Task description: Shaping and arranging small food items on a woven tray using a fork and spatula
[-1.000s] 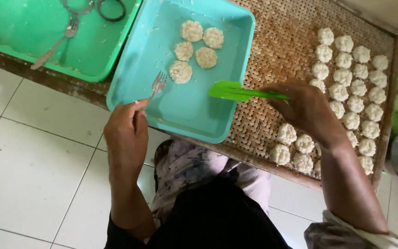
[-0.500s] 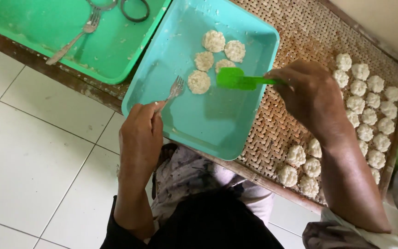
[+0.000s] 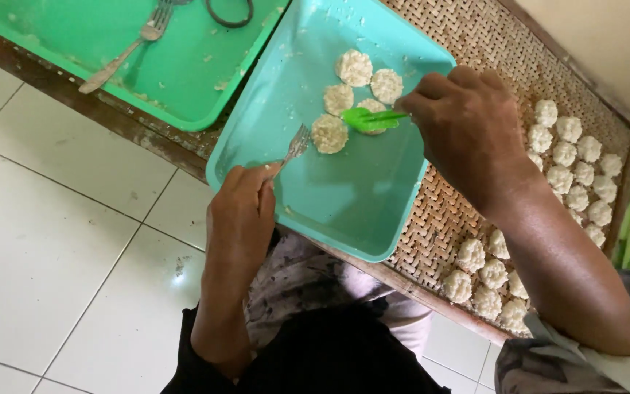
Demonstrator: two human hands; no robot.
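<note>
Four round white patties (image 3: 354, 67) lie close together near the far end of a light blue tray (image 3: 344, 197). A green spatula (image 3: 367, 119) has its flat end on one patty in the middle of the group. The right hand (image 3: 468, 131) holds the spatula's handle with its fingers curled tight around it. A small fork (image 3: 294, 146) points at the nearest patty (image 3: 329, 133), and its tines are just beside it. The left hand (image 3: 240, 219) is closed on the fork's handle, at the near edge of the tray.

The blue tray sits on a brown woven mat (image 3: 490, 44). Many more white patties (image 3: 574, 157) lie in rows on the mat to the right. To the left is a darker green tray (image 3: 74, 29) with another fork (image 3: 122, 49) inside it. Below is a white tiled floor (image 3: 60, 241).
</note>
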